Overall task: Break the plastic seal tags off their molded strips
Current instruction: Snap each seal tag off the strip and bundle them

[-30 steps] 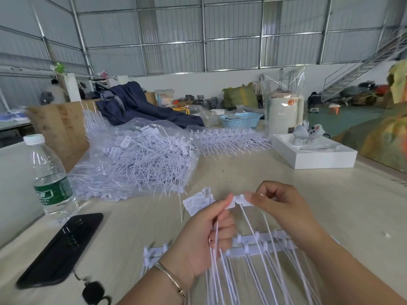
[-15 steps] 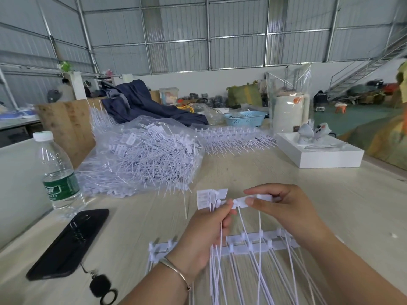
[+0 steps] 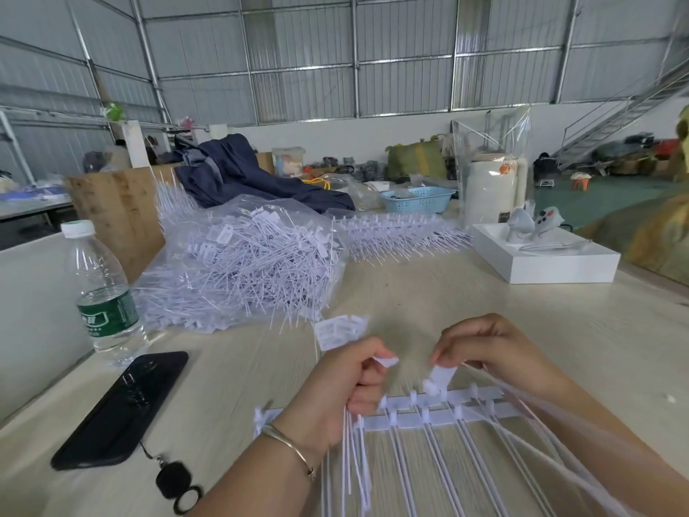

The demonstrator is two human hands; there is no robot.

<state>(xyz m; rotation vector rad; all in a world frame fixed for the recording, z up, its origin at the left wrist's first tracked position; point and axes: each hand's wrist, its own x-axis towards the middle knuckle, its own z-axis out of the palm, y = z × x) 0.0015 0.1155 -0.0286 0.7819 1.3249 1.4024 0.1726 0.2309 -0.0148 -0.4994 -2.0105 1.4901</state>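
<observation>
Right now the left hand [image 3: 346, 386] is curled around a small bundle of freed tags [image 3: 341, 332], their flat heads fanning out above the knuckles and their thin tails hanging down past the wrist. The right hand [image 3: 492, 352] pinches the head of one seal tag [image 3: 441, 378] just above the molded strip [image 3: 447, 412], which lies across the near edge of the table [image 3: 484, 315] with more tails running toward the person.

What could go wrong, to my eye: a twist that bends the thin tail instead of snapping the joint cleanly, or a pull that drags the whole strip along, since nothing visibly pins it down. The left-hand bundle looks loose enough to shed a tag or two.

Room is fair. Bare tabletop stretches ahead and toward the right edge. Toward the left edge sit a black phone [image 3: 123, 408] and a water bottle [image 3: 100, 289], near enough for a swinging elbow. A bagged heap of tags [image 3: 242, 270] fills the middle, a white box [image 3: 544, 259] the far right.
</observation>
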